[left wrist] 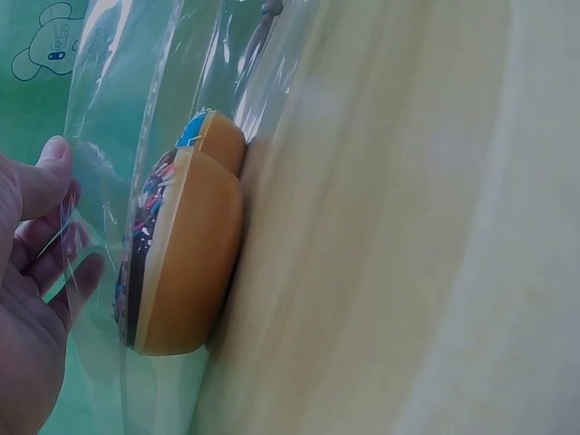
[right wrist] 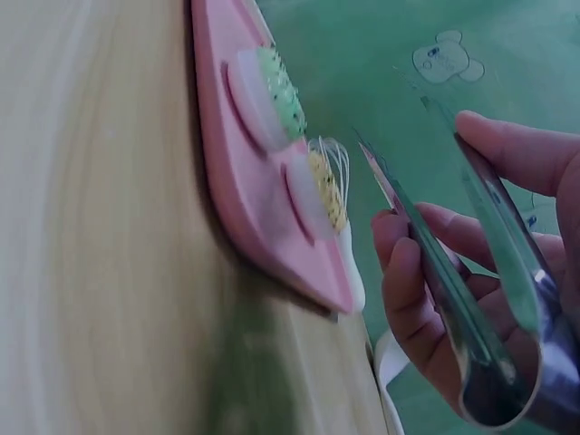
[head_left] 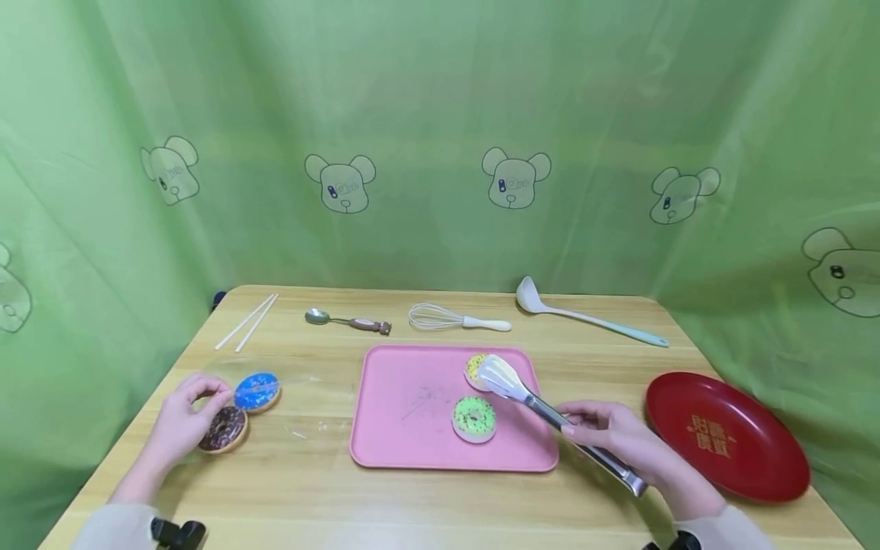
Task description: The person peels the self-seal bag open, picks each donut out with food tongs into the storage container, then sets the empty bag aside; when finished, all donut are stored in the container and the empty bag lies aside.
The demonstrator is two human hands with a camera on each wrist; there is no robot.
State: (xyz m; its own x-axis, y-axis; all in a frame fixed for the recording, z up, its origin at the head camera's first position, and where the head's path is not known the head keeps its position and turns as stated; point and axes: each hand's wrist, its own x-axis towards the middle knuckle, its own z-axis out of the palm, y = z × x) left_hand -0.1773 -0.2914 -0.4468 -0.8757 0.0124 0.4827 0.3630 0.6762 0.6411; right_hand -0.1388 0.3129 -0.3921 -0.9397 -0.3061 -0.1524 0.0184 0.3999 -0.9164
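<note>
Head view: my right hand (head_left: 619,435) grips metal tongs (head_left: 550,412), tips over yellow donut (head_left: 474,368) at pink tray (head_left: 412,443) far edge. Left hand (head_left: 180,420) pinches clear bag (left wrist: 118,181) by chocolate donut (head_left: 223,429), table's left edge.

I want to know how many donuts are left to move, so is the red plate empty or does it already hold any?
Empty: the red plate shows only its gold lettering, with no donut on it.

Occluded and cropped items

The tongs (head_left: 550,416) cover part of the yellow donut (head_left: 474,369). The head view cuts off both forearms. In the left wrist view the chocolate donut (left wrist: 177,263) hides most of the blue donut (left wrist: 213,136).
</note>
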